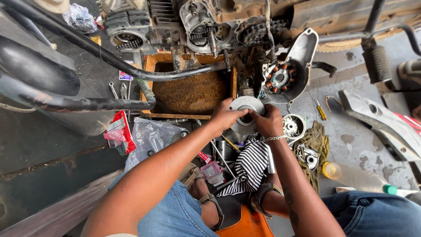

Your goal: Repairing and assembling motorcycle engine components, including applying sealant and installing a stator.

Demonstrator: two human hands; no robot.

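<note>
Both of my hands grip a round grey metal engine part point(245, 105), a disc-shaped clutch or cover piece, held over the floor in front of a stripped motorcycle engine point(193, 26). My left hand point(226, 116) clasps its left rim. My right hand point(267, 122), with a chain bracelet on the wrist, holds its right side with fingers at the centre hole. A side cover with a copper-coil stator point(280, 78) hangs just right of the part.
A rusty tray of dark oil point(190, 92) lies under the engine. A small round metal assembly point(293, 126), an olive rag point(316, 142), a striped cloth point(251, 166), a yellow screwdriver point(321, 110), a plastic bottle point(357, 176), wrenches point(119, 90) and plastic bags point(151, 138) lie about.
</note>
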